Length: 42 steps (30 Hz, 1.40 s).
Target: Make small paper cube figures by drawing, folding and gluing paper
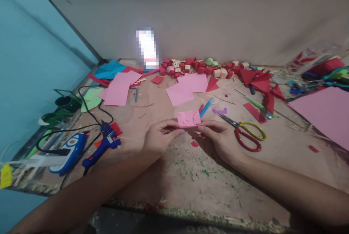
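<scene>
A small folded piece of pink paper [188,117] is held up over the middle of the table, with crease lines and turned-in corners showing. My left hand [161,136] pinches its left lower edge between thumb and fingers. At the opposite end, my right hand [219,137] grips the right lower edge the same way. Just behind the paper lie a blue pen [206,107] and a purple plastic piece [219,111]. Scissors [245,134] with one yellow and one red handle rest open-bladed beside my right hand.
On the left are a blue glue gun [105,143], a blue-and-white power strip [69,154] and black cables. Pink sheets [188,88] lie farther back. Small red and pale paper cubes [196,67] line the wall near a lit phone [148,48]. A cutter [257,106] lies right.
</scene>
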{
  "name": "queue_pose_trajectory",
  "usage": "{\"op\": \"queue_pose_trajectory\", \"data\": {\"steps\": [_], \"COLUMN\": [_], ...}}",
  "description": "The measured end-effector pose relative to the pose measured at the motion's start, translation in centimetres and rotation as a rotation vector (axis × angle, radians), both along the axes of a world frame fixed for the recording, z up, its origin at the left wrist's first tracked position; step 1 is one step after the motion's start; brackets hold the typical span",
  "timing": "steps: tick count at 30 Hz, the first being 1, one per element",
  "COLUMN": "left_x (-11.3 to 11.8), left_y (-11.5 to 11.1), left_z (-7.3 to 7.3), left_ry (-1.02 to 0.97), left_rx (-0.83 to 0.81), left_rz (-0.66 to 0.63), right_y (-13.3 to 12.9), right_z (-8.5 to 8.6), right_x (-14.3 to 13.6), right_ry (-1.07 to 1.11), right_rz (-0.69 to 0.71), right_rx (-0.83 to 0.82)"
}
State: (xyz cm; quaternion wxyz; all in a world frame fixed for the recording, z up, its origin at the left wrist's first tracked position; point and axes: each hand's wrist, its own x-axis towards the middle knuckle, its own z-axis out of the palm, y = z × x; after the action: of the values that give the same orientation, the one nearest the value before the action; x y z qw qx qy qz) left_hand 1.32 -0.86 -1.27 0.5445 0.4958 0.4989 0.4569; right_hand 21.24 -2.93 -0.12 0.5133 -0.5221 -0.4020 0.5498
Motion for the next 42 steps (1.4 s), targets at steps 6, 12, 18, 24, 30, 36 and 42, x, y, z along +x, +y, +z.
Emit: {"op": "queue_pose_trajectory", "data": {"steps": [6, 12, 18, 24, 30, 36, 42], "left_x": [-0.3, -0.1, 0.1, 0.4, 0.7, 0.5, 0.1], "left_y": [-0.2, -0.2, -0.4, -0.7, -1.7, -2.6, -2.8], "left_z": [-0.1, 0.3, 0.3, 0.3, 0.3, -0.2, -0.8], "left_ry": [0.012, 0.012, -0.039, -0.102, -0.103, -0.066, -0.082], "left_rx": [-0.026, -0.006, -0.028, -0.008, 0.079, -0.080, -0.021], "left_rz": [-0.006, 0.032, 0.059, 0.056, 0.026, -0.238, -0.193], "right_y": [0.1, 0.2, -0.1, 0.1, -0.4, -0.6, -0.6], "right_z": [-0.4, -0.4, -0.5, 0.2, -0.5, -0.7, -0.1], "right_x": [0.0, -0.2, -0.6, -0.7, -0.1, 0.4, 0.5], "right_ry": [-0.043, -0.067, 0.012, 0.155, 0.127, 0.020, -0.093], "right_rz": [0.013, -0.018, -0.008, 0.084, 0.322, 0.306, 0.387], "right_rx": [-0.001, 0.006, -0.007, 0.051, -0.043, -0.011, 0.004]}}
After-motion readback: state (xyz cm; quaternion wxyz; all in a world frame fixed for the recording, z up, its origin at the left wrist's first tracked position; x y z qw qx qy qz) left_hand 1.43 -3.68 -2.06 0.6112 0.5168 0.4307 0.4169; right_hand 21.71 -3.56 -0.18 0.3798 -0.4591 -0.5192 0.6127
